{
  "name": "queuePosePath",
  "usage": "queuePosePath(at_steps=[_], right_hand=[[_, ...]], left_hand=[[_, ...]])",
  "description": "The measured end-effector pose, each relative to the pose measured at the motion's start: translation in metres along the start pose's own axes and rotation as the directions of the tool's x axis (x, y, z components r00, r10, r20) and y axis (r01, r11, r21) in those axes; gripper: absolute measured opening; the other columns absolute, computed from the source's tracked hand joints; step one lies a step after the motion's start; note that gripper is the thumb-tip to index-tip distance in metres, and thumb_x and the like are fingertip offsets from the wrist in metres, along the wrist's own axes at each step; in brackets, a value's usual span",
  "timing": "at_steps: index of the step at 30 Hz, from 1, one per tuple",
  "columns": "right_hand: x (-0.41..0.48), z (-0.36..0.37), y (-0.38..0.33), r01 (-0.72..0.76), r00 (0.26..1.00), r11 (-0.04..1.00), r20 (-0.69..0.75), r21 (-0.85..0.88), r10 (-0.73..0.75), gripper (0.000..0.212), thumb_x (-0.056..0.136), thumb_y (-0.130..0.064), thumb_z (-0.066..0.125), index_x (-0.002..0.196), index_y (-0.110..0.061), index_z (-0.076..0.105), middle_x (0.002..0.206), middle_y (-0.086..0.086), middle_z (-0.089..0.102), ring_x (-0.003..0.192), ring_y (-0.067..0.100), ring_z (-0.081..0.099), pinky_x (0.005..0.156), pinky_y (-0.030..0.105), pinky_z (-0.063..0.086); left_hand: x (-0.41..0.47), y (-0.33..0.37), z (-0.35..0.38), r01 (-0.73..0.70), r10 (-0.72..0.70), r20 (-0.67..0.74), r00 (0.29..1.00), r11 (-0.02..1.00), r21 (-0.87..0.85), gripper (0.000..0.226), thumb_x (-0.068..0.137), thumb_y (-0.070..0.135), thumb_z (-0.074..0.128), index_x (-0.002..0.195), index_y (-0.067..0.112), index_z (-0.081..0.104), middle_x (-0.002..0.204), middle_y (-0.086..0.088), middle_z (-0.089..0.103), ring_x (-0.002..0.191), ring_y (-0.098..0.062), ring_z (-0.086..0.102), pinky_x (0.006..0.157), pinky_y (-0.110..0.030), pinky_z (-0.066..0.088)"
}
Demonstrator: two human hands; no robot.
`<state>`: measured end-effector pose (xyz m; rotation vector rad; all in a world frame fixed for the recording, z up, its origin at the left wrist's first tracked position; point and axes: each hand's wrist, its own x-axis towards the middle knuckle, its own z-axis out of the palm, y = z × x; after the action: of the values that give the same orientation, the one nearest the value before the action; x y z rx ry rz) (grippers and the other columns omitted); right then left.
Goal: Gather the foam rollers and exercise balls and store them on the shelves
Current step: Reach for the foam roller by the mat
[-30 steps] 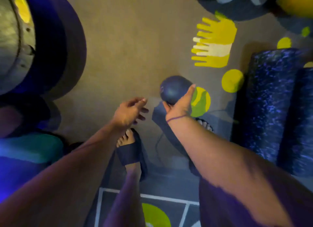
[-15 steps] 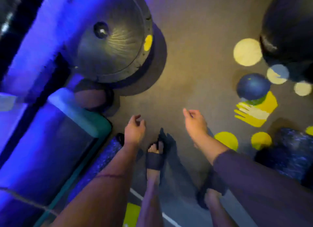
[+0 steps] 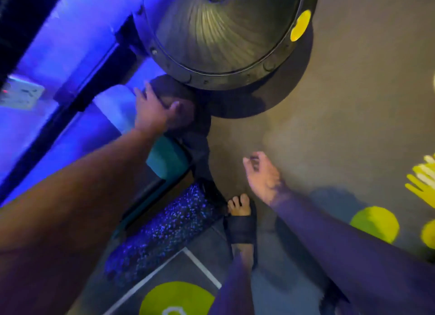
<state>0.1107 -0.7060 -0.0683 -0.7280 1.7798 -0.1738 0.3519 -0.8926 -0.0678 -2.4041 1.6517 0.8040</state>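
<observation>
Covering floor point(image 3: 341, 107): grey carpet, yellow dots point(image 3: 374, 224).

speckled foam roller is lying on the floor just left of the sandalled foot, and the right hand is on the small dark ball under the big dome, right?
Not quite: it is the left hand on the small dark ball, as the head view shows. The right hand hangs open above the floor. The speckled foam roller does lie just left of the sandalled foot.
</observation>
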Motion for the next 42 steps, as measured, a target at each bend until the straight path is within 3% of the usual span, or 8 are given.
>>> queuePosePath(at_steps=[7, 11, 14, 16, 21, 27, 29, 42], right_hand=[[-0.025, -0.020, 0.059, -0.079, 0.995, 0.985, -0.076, -0.155, 0.068, 0.049, 0.104, -0.044, 0.041, 0.130, -0.005, 0.055, 0.125, 0.019, 0.063, 0.117, 0.036, 0.059, 0.098, 0.040, 0.045], [-0.052, -0.044, 0.068, -0.283, 0.950, 0.959, -0.135, 0.011, 0.282, 0.032, 0.107, -0.028, 0.041, 0.114, 0.000, 0.055, 0.106, 0.018, 0.062, 0.098, 0.031, 0.060, 0.079, 0.035, 0.039], [-0.049, -0.058, 0.060, -0.490, 0.842, 0.780, -0.019, 0.389, 0.539, 0.057, 0.098, -0.065, 0.032, 0.091, -0.013, 0.054, 0.086, 0.004, 0.046, 0.077, 0.017, 0.047, 0.074, 0.029, 0.038], [-0.037, -0.058, 0.070, -0.543, 0.792, 0.560, 0.160, 0.626, 0.589, 0.082, 0.082, -0.088, 0.023, 0.111, -0.021, 0.058, 0.103, 0.002, 0.054, 0.097, 0.025, 0.058, 0.073, 0.040, 0.047], [-0.028, -0.095, 0.111, -0.399, 0.879, 0.340, 0.250, 0.852, 0.406, 0.086, 0.090, -0.083, 0.010, 0.144, -0.030, 0.051, 0.131, 0.006, 0.065, 0.122, 0.039, 0.060, 0.076, 0.063, 0.055], [-0.053, -0.191, 0.171, -0.179, 0.810, 0.081, 0.100, 0.980, 0.578, 0.063, 0.096, -0.072, 0.033, 0.135, -0.026, 0.051, 0.133, 0.001, 0.056, 0.112, 0.038, 0.064, 0.087, 0.055, 0.055], [-0.068, -0.204, 0.182, -0.092, 0.775, 0.082, 0.020, 0.992, 0.632, 0.052, 0.106, -0.049, 0.037, 0.147, -0.017, 0.038, 0.132, 0.004, 0.054, 0.092, 0.036, 0.066, 0.081, 0.030, 0.059], [-0.117, -0.164, 0.098, -0.373, 0.915, 0.608, 0.169, 0.701, 0.366, 0.061, 0.105, -0.056, 0.029, 0.145, -0.012, 0.042, 0.137, 0.014, 0.057, 0.119, 0.036, 0.063, 0.066, 0.032, 0.049]], left_hand=[[-0.090, 0.036, 0.038, 0.002, -0.006, 0.046, 0.999, 0.998, 0.066, 0.100, 0.080, 0.077, 0.047, 0.150, 0.006, 0.039, 0.154, -0.024, 0.034, 0.144, -0.041, 0.027, 0.121, -0.052, 0.018], [-0.211, 0.088, 0.067, -0.454, 0.494, 0.287, 0.821, 0.869, -0.200, 0.052, 0.091, 0.038, 0.060, 0.139, 0.018, 0.056, 0.133, -0.007, 0.063, 0.130, -0.023, 0.051, 0.120, -0.044, 0.023], [-0.218, 0.075, 0.092, -0.009, 0.003, -0.026, 1.000, 0.976, -0.216, 0.043, 0.086, 0.027, 0.062, 0.125, 0.011, 0.060, 0.121, -0.018, 0.059, 0.114, -0.038, 0.051, 0.100, -0.042, 0.035], [-0.212, 0.056, 0.113, 0.407, -0.361, 0.257, 0.896, 0.900, -0.154, 0.053, 0.090, 0.036, 0.060, 0.136, 0.009, 0.053, 0.129, -0.024, 0.057, 0.118, -0.042, 0.054, 0.102, -0.042, 0.040], [-0.240, 0.097, 0.153, 0.480, -0.059, 0.644, 0.763, 0.719, -0.503, 0.022, 0.104, 0.016, 0.052, 0.125, 0.020, 0.056, 0.078, -0.003, 0.059, 0.047, 0.000, 0.054, 0.045, -0.014, 0.040], [-0.256, 0.132, 0.168, 0.458, 0.042, 0.728, 0.684, 0.752, -0.474, 0.035, 0.104, 0.018, 0.050, 0.139, 0.022, 0.055, 0.129, -0.001, 0.065, 0.094, -0.018, 0.063, 0.080, -0.034, 0.048], [-0.278, 0.149, 0.162, 0.437, 0.099, 0.768, 0.633, 0.773, -0.460, 0.035, 0.105, 0.022, 0.047, 0.139, 0.025, 0.055, 0.138, 0.002, 0.061, 0.109, -0.020, 0.064, 0.095, -0.041, 0.048], [-0.326, 0.126, 0.092, 0.605, -0.102, 0.639, 0.763, 0.461, -0.649, 0.037, 0.097, 0.055, 0.050, 0.126, 0.032, 0.056, 0.116, -0.003, 0.067, 0.081, -0.017, 0.067, 0.066, -0.028, 0.045]])
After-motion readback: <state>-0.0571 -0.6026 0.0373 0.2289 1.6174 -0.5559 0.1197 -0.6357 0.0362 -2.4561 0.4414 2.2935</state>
